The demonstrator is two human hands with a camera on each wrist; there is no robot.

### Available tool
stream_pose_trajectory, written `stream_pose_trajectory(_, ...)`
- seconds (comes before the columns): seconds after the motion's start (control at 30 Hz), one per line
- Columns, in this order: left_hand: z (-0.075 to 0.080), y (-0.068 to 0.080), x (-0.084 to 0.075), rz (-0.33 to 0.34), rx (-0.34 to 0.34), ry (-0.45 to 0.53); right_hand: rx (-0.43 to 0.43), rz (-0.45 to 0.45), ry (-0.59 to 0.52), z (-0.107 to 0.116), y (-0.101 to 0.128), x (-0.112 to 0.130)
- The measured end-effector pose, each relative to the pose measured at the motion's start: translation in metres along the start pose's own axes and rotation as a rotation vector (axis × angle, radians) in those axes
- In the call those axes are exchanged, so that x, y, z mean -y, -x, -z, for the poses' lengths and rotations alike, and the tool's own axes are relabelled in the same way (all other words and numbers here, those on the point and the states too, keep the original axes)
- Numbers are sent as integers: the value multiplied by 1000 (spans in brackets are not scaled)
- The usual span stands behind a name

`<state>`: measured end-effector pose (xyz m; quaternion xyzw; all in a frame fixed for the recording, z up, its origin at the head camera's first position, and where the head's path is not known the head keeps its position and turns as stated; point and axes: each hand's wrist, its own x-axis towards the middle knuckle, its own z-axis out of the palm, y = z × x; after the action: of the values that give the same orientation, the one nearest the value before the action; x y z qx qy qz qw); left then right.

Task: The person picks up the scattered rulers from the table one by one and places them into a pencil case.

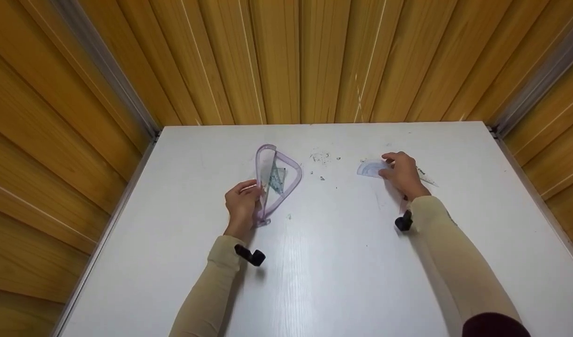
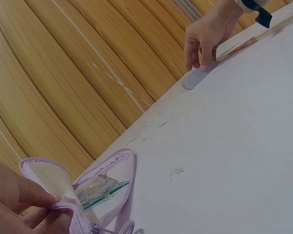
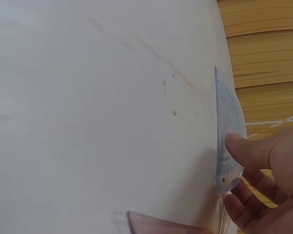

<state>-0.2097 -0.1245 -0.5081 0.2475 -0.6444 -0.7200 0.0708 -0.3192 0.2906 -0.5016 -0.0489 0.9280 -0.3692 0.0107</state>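
My left hand (image 1: 242,202) pinches the edge of a clear pencil pouch with lilac trim (image 1: 293,185), its zip mouth held apart. Inside the pouch lies a green set square (image 1: 277,180), next to something small and clear in the left wrist view. Over on the right, my right hand (image 1: 405,175) pinches a clear blue protractor (image 1: 370,168) between thumb and fingers, the thumb on its face (image 3: 228,117). Beneath and beside that hand lie a clear triangular piece with dark marks (image 1: 426,178) and a pinkish see-through piece (image 3: 158,225), both partly hidden.
Dark crumbs and smudges (image 1: 321,157) dot the white table (image 1: 324,262) between the hands. A wood-slat wall (image 1: 314,61) rises directly behind the table's far edge, with similar panels on both sides.
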Motion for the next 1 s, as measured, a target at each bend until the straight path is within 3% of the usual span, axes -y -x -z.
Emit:
stream_pose_trajectory(0.23,0,1,-1,12,8,20,-28,26,-9,4,0,-3)
stream_pose_trajectory(1.0,0,0,1,3,2,7,23,-152,-157,18,6,0)
